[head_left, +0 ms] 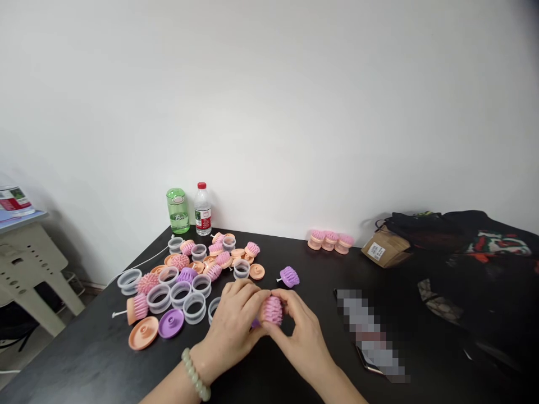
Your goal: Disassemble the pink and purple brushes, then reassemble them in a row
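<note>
In front of me both hands close around a pink bristled brush head. My left hand, with a pale bead bracelet at the wrist, grips it from the left. The fingers and thumb of my right hand hold its right side. A bit of purple shows beneath my left fingers; what it belongs to is hidden. Just beyond my hands lies a purple brush head with a white stem. To the left are several clear plastic rings, a purple disc, an orange disc and more pink brush heads.
Three pink-and-orange brushes stand in a row near the wall. A green bottle and a red-capped water bottle are at the back left. On the right are a brown paper bag, dark cloth and a blurred-out phone-like object.
</note>
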Demonstrator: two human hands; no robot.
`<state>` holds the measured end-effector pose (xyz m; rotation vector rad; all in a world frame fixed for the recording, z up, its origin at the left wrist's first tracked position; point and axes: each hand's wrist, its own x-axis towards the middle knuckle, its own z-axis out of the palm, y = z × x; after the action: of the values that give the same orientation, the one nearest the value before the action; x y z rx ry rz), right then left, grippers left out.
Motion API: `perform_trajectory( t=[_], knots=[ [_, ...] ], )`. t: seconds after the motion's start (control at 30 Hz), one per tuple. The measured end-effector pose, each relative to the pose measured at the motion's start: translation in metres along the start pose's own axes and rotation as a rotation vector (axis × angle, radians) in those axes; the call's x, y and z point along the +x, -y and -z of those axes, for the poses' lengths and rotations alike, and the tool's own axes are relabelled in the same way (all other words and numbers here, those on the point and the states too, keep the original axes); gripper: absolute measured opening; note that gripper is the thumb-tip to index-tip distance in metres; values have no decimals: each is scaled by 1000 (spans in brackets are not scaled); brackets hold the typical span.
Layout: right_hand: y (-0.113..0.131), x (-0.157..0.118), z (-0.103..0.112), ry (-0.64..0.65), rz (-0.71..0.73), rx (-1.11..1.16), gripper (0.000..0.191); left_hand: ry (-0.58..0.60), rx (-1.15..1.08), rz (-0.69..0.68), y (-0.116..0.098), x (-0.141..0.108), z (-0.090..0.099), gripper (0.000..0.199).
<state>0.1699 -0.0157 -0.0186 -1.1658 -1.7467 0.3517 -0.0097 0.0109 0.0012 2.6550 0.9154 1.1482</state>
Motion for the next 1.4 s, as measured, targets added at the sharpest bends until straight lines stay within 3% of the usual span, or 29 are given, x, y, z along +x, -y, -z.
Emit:
perform_trajectory(
  t=[0.13, 0.27, 0.43, 0.57, 0.7, 0.83, 1.0, 1.13, 1.4],
  knots=[
    [-13, 3, 1, 10, 45, 81, 35, -109, -79, 121, 8, 0, 4, 36],
    [-29, 16, 0, -18, -30, -46, 30, -303, -317, 362, 18, 1, 8, 39],
    [-33, 48, -19, 273, -53, -429, 48, -478, -772, 576, 23, 4, 9, 44],
    [-38, 76, -43, 351, -81, -563, 49, -551, -970, 648, 25, 7, 9, 49],
    [-42, 91, -59, 390, -97, -650, 25, -535, -1072, 679, 28, 8, 9, 50],
    [-34, 88, -52, 367, -65, -669, 19, -498, -1254, 759, 26, 9, 10, 46],
    [-16, 64, -15, 281, -4, -596, 40, -396, -1457, 832, 20, 9, 10, 44],
    [-6, 37, 9, 196, 78, -378, 53, -257, -1454, 835, 12, 7, 5, 45],
    [-1, 4, 17, 65, -10, -124, 57, -98, -1292, 762, 4, 4, -2, 50]
  ],
)
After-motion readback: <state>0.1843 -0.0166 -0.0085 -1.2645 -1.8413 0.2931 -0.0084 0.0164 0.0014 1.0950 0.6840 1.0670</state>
